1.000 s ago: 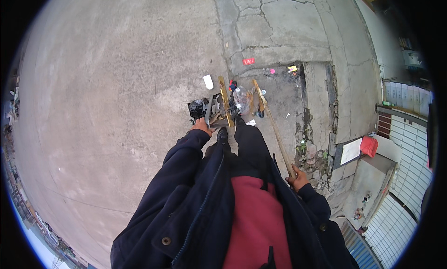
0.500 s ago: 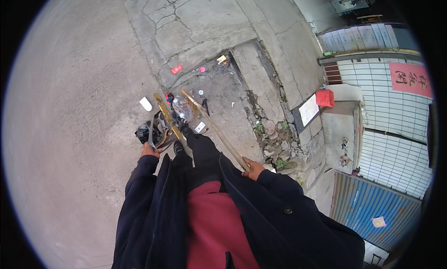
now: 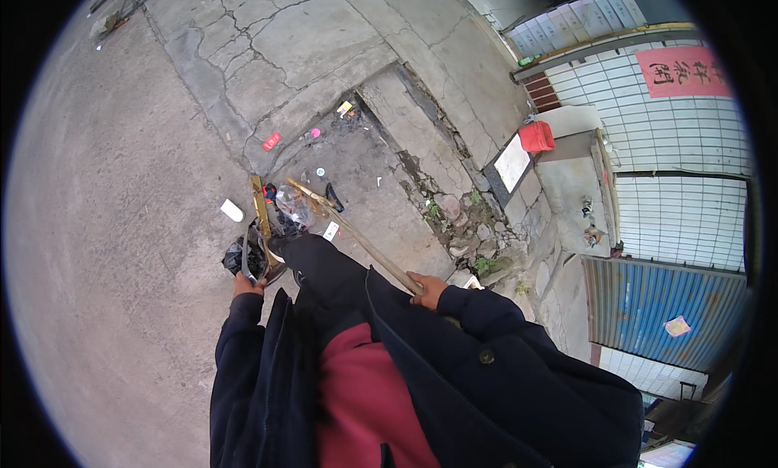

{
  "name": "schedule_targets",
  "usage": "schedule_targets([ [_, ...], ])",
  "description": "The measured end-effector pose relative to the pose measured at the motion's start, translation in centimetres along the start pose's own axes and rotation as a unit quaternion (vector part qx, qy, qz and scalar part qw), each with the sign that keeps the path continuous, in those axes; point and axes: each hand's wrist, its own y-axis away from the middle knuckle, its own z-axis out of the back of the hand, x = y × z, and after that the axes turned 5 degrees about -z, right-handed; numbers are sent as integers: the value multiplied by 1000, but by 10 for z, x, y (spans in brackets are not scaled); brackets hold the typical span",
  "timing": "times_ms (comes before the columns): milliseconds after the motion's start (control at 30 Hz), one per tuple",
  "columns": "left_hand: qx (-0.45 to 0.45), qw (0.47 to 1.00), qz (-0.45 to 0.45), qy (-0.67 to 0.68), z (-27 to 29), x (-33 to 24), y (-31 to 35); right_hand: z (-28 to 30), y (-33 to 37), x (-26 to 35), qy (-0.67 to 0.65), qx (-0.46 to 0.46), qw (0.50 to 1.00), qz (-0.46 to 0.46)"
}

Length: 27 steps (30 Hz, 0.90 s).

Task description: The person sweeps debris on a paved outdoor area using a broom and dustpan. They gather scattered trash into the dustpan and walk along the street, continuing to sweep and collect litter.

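My right hand (image 3: 427, 290) is closed around the lower end of a long wooden stick (image 3: 356, 237), whose far end reaches the litter on the ground. My left hand (image 3: 249, 285) grips a curved grey handle (image 3: 245, 249); crumpled black plastic (image 3: 234, 258) bulges beside it, and what the handle belongs to is unclear. Just beyond stands a flat yellow-brown strip (image 3: 260, 205), perhaps wood. Between strip and stick lies clear crumpled plastic (image 3: 293, 207). A white card (image 3: 331, 230) lies right of the stick, near my leg. A white round-ended piece (image 3: 232, 210) sits to the left.
Ahead lie a red packet (image 3: 271, 141), a pink disc (image 3: 315, 133) and a yellow scrap (image 3: 345, 109). Broken kerb with rubble (image 3: 466, 225) runs along the right, by a white board (image 3: 511, 162) and a red container (image 3: 536, 136). Beyond stands a blue corrugated shutter (image 3: 664, 310).
The view has turned, so the ground litter and wall sit further left in the picture. The yellow-brown strip appears more upright. My feet have shifted. Both hands keep their holds.
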Motion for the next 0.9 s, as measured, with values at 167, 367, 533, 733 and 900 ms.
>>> schedule_targets([
  [167,1,1000,1,0,0,2,0,6,3,3,13,12,1000,0],
  [367,2,1000,-9,21,8,0,0,10,3,-5,34,-29,999,19],
  [533,-16,1000,25,-10,17,-13,9,19,-1,-16,54,-7,998,26],
  [733,-12,998,59,-23,21,-32,18,33,-2,-2,41,-9,999,16],
  [900,-18,998,53,-29,27,-39,21,41,-8,0,41,-34,997,53],
])
